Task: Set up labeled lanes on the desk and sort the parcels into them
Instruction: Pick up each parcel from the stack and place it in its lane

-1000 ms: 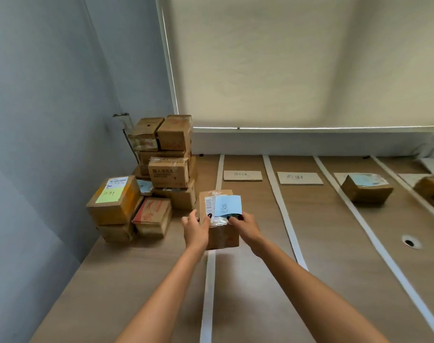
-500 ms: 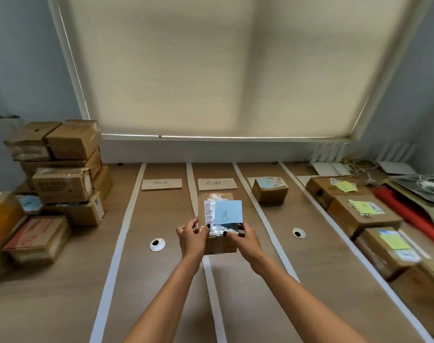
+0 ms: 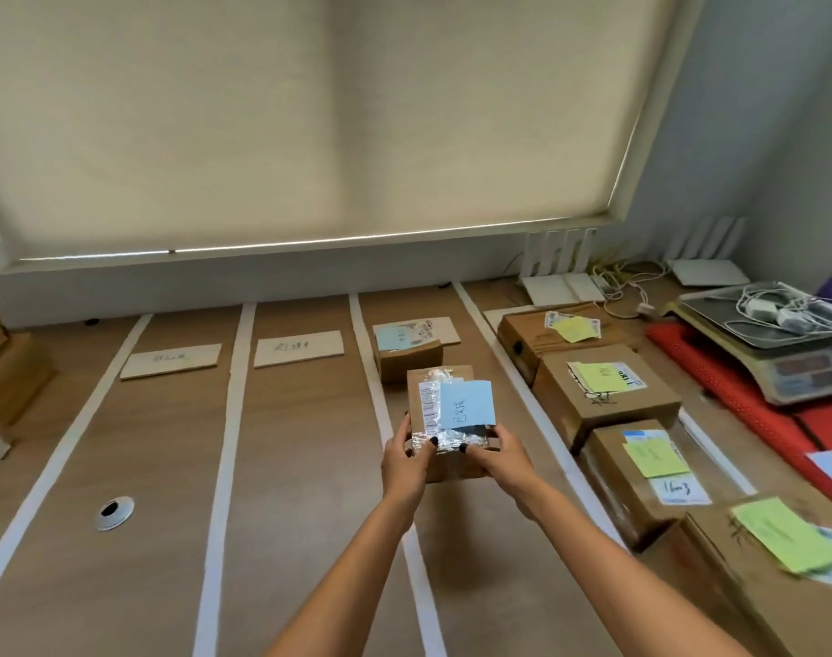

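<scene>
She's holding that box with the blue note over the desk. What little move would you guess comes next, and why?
Probably set it down just ahead, in the third lane. Both hands, left and right, hold the box above that lane, right behind another box that also bears a blue note.

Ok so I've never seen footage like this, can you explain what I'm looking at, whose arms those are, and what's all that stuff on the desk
This is a single picture from a camera worn on a person's head, looking forward and down, so the two bare arms are the wearer's own. The left hand and right hand together have a grip on a small cardboard parcel with a blue note on top. The wooden desk is split into lanes by white tape strips. Two lanes have a label card at the far end. One lane holds a parcel with a blue note; the lane to the right holds a row of boxes with green notes. A weighing scale stands at the far right.
</scene>
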Action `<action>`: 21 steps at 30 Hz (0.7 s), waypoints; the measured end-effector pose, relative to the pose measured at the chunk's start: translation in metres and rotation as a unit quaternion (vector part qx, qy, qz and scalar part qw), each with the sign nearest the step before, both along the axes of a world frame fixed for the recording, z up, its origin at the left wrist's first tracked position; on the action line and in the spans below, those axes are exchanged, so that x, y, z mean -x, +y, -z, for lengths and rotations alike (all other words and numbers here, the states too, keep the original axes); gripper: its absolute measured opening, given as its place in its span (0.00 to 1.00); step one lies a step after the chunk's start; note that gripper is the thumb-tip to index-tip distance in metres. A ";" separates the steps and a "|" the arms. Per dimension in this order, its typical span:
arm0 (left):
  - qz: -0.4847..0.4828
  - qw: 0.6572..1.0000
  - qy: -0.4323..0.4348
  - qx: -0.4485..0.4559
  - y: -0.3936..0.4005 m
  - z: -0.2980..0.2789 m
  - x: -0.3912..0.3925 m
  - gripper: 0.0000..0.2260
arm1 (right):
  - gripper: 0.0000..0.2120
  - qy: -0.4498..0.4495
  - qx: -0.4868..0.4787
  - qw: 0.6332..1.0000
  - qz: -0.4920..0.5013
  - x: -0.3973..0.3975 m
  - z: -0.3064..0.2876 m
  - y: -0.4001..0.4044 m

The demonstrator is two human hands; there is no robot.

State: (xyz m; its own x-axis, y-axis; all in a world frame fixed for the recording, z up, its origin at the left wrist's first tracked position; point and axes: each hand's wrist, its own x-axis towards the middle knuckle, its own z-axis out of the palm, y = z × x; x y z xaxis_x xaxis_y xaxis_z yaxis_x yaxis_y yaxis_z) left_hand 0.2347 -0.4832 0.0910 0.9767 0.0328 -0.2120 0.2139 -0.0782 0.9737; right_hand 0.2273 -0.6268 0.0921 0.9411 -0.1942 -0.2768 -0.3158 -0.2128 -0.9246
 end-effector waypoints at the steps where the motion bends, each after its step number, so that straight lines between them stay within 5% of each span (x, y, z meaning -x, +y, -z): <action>1: 0.007 1.000 0.001 0.001 -0.018 0.003 -0.007 0.25 | 0.22 -0.001 -0.004 1.000 0.005 -0.011 0.004 -0.019; 10: -0.020 0.998 0.059 -0.027 -0.125 0.062 -0.081 0.21 | 0.24 0.030 -0.066 0.995 0.068 -0.099 0.065 -0.107; 21: -0.022 0.999 0.047 0.001 -0.150 0.102 -0.218 0.19 | 0.24 -0.024 -0.088 0.990 0.111 -0.219 0.106 -0.126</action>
State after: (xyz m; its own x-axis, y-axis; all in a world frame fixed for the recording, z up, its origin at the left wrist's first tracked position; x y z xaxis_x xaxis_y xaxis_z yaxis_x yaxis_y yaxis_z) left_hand 0.4532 -0.6330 -0.0108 0.9502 0.0747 -0.3026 0.3074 -0.0643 0.9494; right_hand 0.4464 -0.7529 -0.0138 0.8939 -0.3505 -0.2796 -0.2908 0.0214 -0.9566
